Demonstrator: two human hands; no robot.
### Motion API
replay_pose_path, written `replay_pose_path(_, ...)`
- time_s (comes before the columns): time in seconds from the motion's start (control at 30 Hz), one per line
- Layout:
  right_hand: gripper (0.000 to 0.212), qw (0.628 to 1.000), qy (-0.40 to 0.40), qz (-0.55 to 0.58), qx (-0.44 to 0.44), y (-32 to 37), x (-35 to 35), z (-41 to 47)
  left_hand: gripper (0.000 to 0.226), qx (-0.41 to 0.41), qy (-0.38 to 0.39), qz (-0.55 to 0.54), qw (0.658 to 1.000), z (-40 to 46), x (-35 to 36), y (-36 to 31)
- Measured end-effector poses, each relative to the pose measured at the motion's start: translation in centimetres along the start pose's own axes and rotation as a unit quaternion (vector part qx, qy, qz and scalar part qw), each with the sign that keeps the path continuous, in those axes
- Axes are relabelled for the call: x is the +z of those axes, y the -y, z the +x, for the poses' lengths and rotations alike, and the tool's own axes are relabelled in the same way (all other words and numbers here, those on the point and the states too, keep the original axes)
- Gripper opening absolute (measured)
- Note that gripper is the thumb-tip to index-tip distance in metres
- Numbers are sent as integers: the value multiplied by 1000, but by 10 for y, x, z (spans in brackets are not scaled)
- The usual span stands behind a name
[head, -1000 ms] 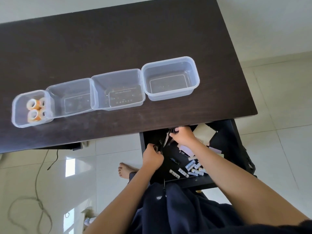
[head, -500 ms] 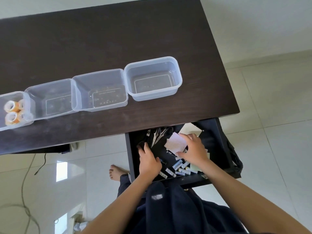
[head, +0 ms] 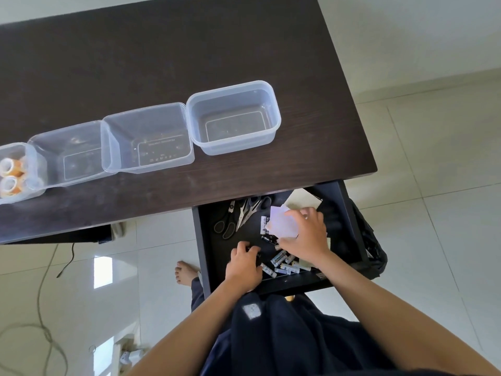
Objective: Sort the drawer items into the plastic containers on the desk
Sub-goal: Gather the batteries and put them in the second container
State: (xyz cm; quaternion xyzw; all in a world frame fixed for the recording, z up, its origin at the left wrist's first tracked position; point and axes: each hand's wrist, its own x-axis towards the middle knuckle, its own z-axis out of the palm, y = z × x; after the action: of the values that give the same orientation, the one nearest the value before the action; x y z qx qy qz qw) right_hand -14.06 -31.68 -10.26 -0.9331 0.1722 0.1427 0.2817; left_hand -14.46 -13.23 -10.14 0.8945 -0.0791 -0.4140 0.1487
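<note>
— What stands on the worktop [head: 168, 63], going from the left?

— A small container [head: 30, 169] with tape rolls [head: 10, 176]; then three bare clear containers [head: 233, 118] in a row.

— And in the open drawer [head: 349, 210]?

— Scissors [head: 238, 215] at its far left; the left hand [head: 244, 264], fingers curled on something small and dark; batteries [head: 284, 263] between the hands; the right hand [head: 306, 237] pinching pale paper slips [head: 280, 223].

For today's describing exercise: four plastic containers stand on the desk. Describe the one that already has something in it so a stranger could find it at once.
Start at the dark desk and follow the row of four clear containers to its left end. The smallest container, cut off by the picture's edge, is the one. Only it holds anything: orange-cored tape rolls, while its neighbours are empty.
</note>
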Motion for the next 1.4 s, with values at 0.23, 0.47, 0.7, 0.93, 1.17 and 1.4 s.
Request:
replay_pose_path(0.23,51,996,-81,5,31,-36,-21,1,48,3,-12,4,1000,4,-1,-1)
replay_pose_path(0.47,48,983,-26,-138,-122,-17,0,7,68,78,-40,58,994,23,-16,-19)
replay_pose_path(0.7,42,964,92,-194,-159,-23,2,20,82,103,10,221,970,42,-21,-24)
replay_pose_path(0.93,46,960,107,-229,-121,-19,-17,43,77,100,8,215,971,32,-18,-10)
replay_pose_path(1.17,21,977,-30,-160,-138,-34,-14,16,51,122,13,149,981,23,-13,-9)
replay_pose_path(1.4,33,998,-50,-44,-3,-46,-11,-15,52,172,3,119,978,24,-5,-22)
